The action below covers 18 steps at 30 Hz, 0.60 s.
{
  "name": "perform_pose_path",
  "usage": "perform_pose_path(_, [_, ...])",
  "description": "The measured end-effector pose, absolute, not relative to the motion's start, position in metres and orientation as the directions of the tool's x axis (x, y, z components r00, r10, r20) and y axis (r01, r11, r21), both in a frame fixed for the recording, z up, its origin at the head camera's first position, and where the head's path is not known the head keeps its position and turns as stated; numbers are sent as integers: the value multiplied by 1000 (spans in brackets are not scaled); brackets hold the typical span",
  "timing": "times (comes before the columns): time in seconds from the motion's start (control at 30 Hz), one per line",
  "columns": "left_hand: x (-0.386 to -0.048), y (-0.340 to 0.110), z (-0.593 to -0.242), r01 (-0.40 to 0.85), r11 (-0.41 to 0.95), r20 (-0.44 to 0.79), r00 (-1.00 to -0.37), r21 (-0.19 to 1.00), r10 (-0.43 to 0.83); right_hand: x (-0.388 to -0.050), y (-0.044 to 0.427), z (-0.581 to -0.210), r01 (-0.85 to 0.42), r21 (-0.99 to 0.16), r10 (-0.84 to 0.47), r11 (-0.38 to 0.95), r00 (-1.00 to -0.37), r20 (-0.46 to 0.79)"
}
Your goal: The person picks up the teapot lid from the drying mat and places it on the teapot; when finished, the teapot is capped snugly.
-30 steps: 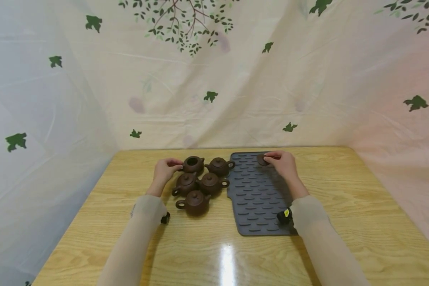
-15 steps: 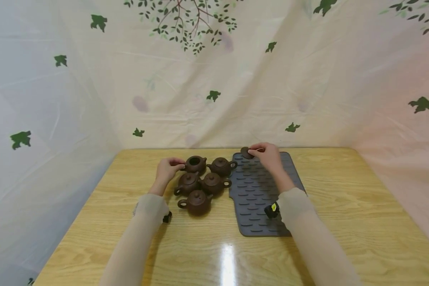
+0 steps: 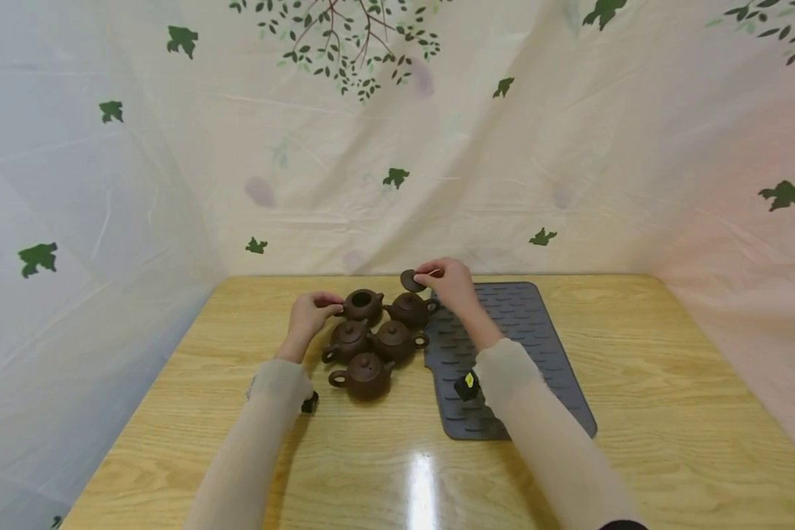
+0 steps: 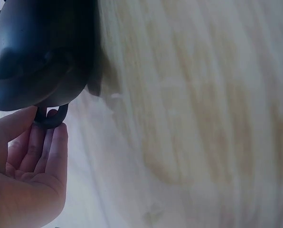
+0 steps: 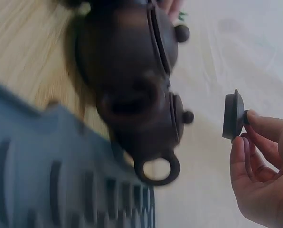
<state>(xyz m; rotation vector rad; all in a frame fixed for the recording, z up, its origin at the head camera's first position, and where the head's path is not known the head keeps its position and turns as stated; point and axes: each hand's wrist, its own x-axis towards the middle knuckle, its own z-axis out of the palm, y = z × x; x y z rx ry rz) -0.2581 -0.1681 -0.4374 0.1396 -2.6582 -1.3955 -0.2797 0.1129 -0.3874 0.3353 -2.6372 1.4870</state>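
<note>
At the back left of a cluster of dark brown teapots stands a lidless teapot [image 3: 362,304], its round opening showing. My left hand [image 3: 310,316] pinches that teapot's handle [image 4: 51,118] between thumb and fingers. With thumb and fingertips my right hand [image 3: 456,288] holds a round teapot lid [image 5: 233,115] by its knob, in the air above the lidded back right teapot [image 3: 408,309]. Lids also sit on the middle left teapot [image 3: 349,338], the middle right teapot [image 3: 392,340] and the front teapot [image 3: 366,375].
A grey ridged mat [image 3: 523,316] lies on the wooden table [image 3: 649,368] right of the teapots, partly under my right arm. A printed cloth [image 3: 464,177] hangs behind the table and along its sides.
My right hand has carried the lid leftward from over the mat's far edge to above the back right teapot. My left hand keeps its hold on the lidless teapot's handle.
</note>
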Motion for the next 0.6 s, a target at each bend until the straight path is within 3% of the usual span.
perform_pose_path(0.6, [-259, -168, -440, -24, 556, 69, -987, 831, -145, -283, 42, -397, -230, -820, -214, 524, -967, 135])
